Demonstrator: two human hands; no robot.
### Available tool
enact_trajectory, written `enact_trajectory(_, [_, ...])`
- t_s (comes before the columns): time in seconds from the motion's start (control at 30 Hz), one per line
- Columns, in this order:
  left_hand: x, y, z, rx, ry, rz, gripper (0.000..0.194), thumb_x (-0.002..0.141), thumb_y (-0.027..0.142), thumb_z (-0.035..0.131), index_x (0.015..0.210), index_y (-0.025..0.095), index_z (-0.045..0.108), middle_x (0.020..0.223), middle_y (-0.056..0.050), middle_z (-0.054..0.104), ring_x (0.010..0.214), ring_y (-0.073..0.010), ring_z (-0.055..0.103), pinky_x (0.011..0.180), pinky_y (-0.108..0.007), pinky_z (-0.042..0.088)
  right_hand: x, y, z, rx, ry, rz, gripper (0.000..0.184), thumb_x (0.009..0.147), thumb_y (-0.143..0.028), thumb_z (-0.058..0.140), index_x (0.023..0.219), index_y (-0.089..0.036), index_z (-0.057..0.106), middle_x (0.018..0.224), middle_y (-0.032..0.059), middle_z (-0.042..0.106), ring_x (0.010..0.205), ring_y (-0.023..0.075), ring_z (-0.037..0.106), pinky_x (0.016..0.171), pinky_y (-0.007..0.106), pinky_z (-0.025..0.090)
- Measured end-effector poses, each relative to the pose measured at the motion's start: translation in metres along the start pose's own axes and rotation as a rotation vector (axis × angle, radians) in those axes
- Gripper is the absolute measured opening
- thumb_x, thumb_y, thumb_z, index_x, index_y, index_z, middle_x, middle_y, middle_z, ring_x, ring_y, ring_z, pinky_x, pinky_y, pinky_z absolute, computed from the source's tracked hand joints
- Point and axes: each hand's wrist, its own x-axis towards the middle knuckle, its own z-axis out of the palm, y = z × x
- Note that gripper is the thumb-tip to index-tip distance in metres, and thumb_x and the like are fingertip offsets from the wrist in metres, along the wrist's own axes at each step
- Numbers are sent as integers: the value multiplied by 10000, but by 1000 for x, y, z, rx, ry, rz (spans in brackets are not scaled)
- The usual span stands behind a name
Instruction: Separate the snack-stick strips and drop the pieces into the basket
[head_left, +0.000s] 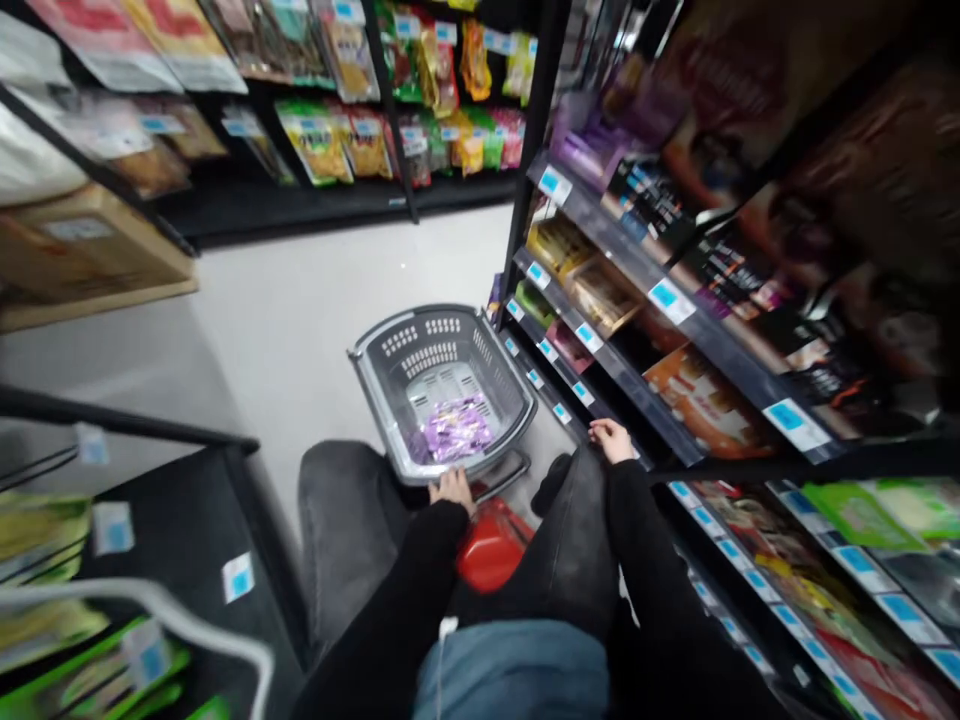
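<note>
One basket (pixel 399 378) is sitting low, just ahead of the knees (pixel 336 478), with purple packs (pixel 459 428) lying inside. The left hand (pixel 452 488) is gripping its near rim (pixel 415 472); the right hand (pixel 613 440) is hovering half-curled beside the shelf (pixel 641 390) — whether it is pinching anything, I cannot tell. The basket is looking stiff and fairly light, the packs slick and easily crushed — rim or handle (pixel 504 485) is probably offering the surest hold.

Both black-sleeved arms (pixel 424 565) reach forward, the left hand (pixel 451 487) turned back-side up with bent fingers, the right hand (pixel 613 441) beside the right knee (pixel 583 480), fingers loosely curled.
</note>
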Motion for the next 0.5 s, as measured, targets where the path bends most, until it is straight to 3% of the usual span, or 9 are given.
enact_trajectory(0.07, [7, -3, 2, 37, 6, 5, 757, 650, 329, 519, 1323, 69, 287, 1334, -232, 336, 1249, -341, 273, 985, -521, 186, 20, -23, -29, -17, 95, -66, 214, 749, -283, 444, 834, -189, 616, 755, 36, 678, 711, 177, 626, 727, 319, 491])
enact_trajectory(0.17, [14, -5, 7, 68, -4, -17, 604, 669, 265, 480, 1262, 205, 386, 1302, -145, 410, 1230, -322, 314, 951, -546, 206, 44, -71, -79, -119, 322, -282, 230, 782, -297, 423, 860, -203, 617, 851, 55, 666, 800, 195, 615, 796, 334, 464])
enact_trajectory(0.3, [16, -5, 6, 51, 1, -38, 531, 692, 219, 456, 1215, 134, 431, 1293, -185, 404, 1205, -307, 349, 938, -551, 224, 70, -126, -127, -152, 463, -472, 246, 810, -332, 416, 899, -210, 610, 902, 59, 647, 835, 196, 601, 821, 333, 445])
enact_trajectory(0.4, [13, -6, 5, 54, -19, -41, 564, 692, 222, 479, 1246, 147, 405, 1314, -163, 389, 1224, -277, 332, 961, -530, 234, 99, -140, -127, -150, 366, -461, 241, 811, -331, 420, 905, -208, 604, 872, 48, 649, 823, 193, 601, 820, 342, 443])
enact_trajectory(0.5, [7, -11, 9, 62, -31, -33, 670, 678, 230, 501, 1322, 195, 321, 1391, -129, 309, 1293, -272, 233, 983, -526, 221, 139, -142, -97, -232, 116, -407, 206, 772, -291, 482, 907, -197, 607, 857, 43, 647, 785, 182, 601, 797, 327, 451])
